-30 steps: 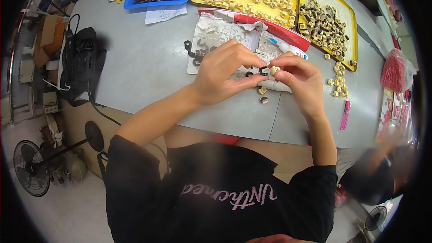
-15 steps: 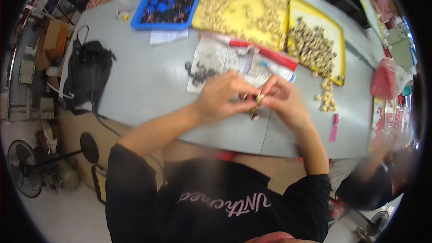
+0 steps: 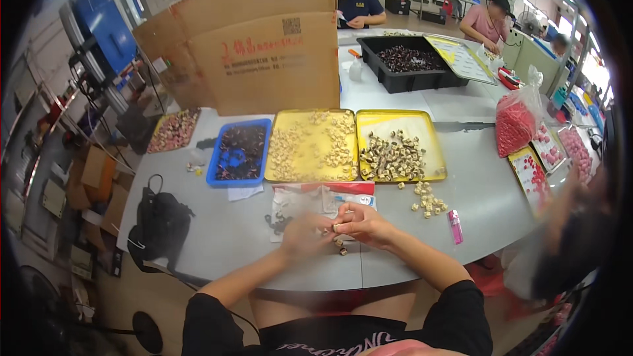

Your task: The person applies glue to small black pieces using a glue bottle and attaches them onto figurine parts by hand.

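Observation:
My right hand point(image 3: 364, 225) is closed in a pinch on a small cream-coloured piece point(image 3: 337, 227) above the near middle of the grey table. Close beside it is my left hand point(image 3: 304, 236), smeared by motion, so its fingers do not show clearly. A couple of small cream-and-dark pieces point(image 3: 341, 249) lie just below the hands. Small dark parts point(image 3: 277, 223) rest on a white sheet point(image 3: 290, 199) behind my left hand. Loose cream-and-dark pieces point(image 3: 428, 203) are spread on the table to the right of my hands.
Beyond my hands stand a blue tray point(image 3: 212, 170) of dark parts and two yellow trays point(image 3: 269, 173) point(image 3: 443, 171) of cream pieces. A tall cardboard sheet point(image 3: 264, 86) rises behind. A black bag point(image 3: 161, 221) lies left, a pink lighter-shaped object point(image 3: 456, 227) right. People work farther back.
The view has tilted up, bringing the cardboard sheet, the far table and other people into sight. My left hand has drawn slightly away from my right, which keeps its pinch.

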The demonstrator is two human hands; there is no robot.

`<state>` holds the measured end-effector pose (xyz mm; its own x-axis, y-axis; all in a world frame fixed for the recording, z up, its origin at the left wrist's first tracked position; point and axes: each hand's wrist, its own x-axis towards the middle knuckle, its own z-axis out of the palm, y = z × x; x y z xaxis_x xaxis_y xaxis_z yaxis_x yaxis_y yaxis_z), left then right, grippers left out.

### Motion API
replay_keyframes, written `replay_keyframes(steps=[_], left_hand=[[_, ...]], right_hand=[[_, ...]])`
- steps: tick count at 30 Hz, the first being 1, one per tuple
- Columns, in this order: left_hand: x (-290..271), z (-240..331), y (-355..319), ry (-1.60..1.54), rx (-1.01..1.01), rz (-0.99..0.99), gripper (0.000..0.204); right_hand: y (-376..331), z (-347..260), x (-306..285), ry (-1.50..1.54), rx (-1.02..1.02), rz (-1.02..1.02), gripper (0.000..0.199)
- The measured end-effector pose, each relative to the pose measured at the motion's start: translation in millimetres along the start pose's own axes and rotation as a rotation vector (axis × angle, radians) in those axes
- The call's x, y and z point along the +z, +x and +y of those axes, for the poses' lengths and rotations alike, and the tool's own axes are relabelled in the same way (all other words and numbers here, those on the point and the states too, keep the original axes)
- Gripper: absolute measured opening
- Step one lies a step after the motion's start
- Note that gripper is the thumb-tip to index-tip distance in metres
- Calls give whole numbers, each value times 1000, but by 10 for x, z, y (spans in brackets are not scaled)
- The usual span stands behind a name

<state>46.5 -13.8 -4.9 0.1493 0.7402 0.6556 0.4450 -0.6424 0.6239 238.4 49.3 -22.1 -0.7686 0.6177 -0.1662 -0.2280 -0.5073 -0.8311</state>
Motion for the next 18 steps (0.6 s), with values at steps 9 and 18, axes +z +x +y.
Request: replay_keyframes(steps=[9, 18], left_hand=[[122, -47, 347, -7, 138, -20, 35], [172, -113, 221, -92, 151, 25, 36]], right_hand=[[-25, -181, -129, -159, -169, -6, 30], [-43, -159, -122, -208, -132, -60, 33]])
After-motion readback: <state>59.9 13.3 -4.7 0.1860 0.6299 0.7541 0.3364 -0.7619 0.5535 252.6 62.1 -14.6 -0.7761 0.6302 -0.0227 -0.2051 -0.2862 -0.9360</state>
